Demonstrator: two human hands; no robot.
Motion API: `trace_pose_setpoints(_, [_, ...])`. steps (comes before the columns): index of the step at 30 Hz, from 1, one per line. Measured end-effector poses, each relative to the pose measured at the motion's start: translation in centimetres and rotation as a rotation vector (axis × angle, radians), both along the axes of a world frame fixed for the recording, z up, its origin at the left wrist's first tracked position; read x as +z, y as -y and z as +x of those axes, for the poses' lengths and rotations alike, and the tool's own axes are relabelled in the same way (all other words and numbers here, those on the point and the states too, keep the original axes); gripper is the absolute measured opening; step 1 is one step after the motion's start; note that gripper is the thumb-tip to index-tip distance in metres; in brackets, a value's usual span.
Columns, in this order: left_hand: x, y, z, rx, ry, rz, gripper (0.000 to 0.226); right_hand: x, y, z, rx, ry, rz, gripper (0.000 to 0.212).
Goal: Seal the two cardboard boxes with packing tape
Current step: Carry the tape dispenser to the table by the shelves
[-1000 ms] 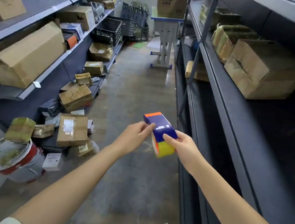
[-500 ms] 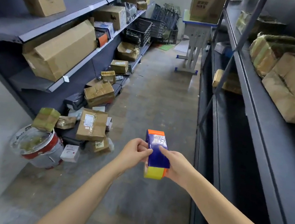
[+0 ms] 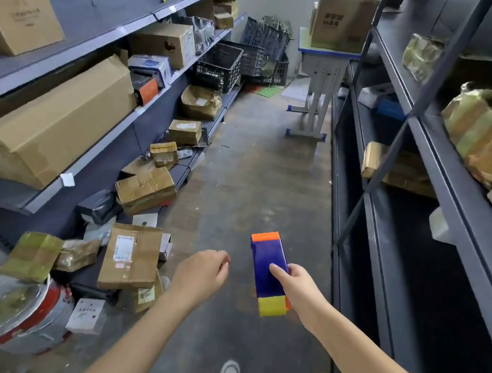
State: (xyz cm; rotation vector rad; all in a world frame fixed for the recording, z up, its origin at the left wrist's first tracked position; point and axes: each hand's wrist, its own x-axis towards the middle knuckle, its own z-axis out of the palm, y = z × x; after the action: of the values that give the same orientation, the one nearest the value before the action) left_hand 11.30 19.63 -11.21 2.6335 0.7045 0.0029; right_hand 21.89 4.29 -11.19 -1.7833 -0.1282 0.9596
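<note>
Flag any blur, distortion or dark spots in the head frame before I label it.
Head view: fisheye bows the right shelving uprights; left hand is slightly motion-smeared, the tape dispenser in the right hand reads fairly sharp; its lower bays sink into near-black shadow; no strong glare.

The floor (image 3: 257,188) runs open down the middle of the aisle between the left shelving (image 3: 127,33) and the right shelving (image 3: 450,201). Parcels (image 3: 132,256) and a wrapped drum (image 3: 12,313) spill from the left shelving's foot, narrowing that side. At the far end black crates (image 3: 217,66) and a small tabletop (image 3: 326,51) on legs stand in the way. A slanted brace (image 3: 385,164) crosses the right shelving's openings.
</note>
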Motion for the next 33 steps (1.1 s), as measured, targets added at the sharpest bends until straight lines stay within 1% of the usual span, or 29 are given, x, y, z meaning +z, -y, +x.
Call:
trace_pose_setpoints(2, [0.1,-2.6,3.5,-0.048,-0.046,0.073,0.027,0.7,-2.6,3.2,0.007,0.057,-0.029,0.019])
trace_pose_setpoints(4, [0.1,-6.7,9.2,-0.087,-0.025,0.1,0.026,1.1,-6.5,8.6,-0.015,0.089,-0.033,0.02])
trace_pose_setpoints(6, [0.7,-9.0,12.5,-0.101,-0.03,0.126,0.026,2.2,-8.4,11.6,-0.029,0.109,-0.053,0.022])
trace_pose_setpoints(11, [0.8,-16.1,23.6,-0.15,-0.054,0.106,0.026,2.7,-15.1,22.4,-0.108,0.058,-0.034,0.025])
trace_pose_setpoints(16, [-0.3,-23.1,34.3,-0.16,-0.065,0.085,0.026,1.6,-21.9,33.8,-0.121,0.059,-0.028,0.031])
trace_pose_setpoints(18, [-0.9,-26.4,39.1,-0.138,-0.058,0.083,0.026,1.3,-25.3,39.0,-0.109,0.062,-0.021,0.032])
trace_pose_setpoints(22, [-1.1,-33.6,49.6,-0.068,-0.07,0.079,0.026,1.3,-32.8,50.2,-0.087,0.025,0.014,0.026])
trace_pose_setpoints(27, [1.7,-42.4,61.9,-0.012,-0.019,0.056,0.026,3.8,-42.2,63.7,-0.057,0.066,0.052,0.027])
trace_pose_setpoints(33, [2.8,-51.6,72.1,0.138,0.019,-0.102,0.023,4.1,-52.6,75.8,-0.006,0.082,0.045,0.029])
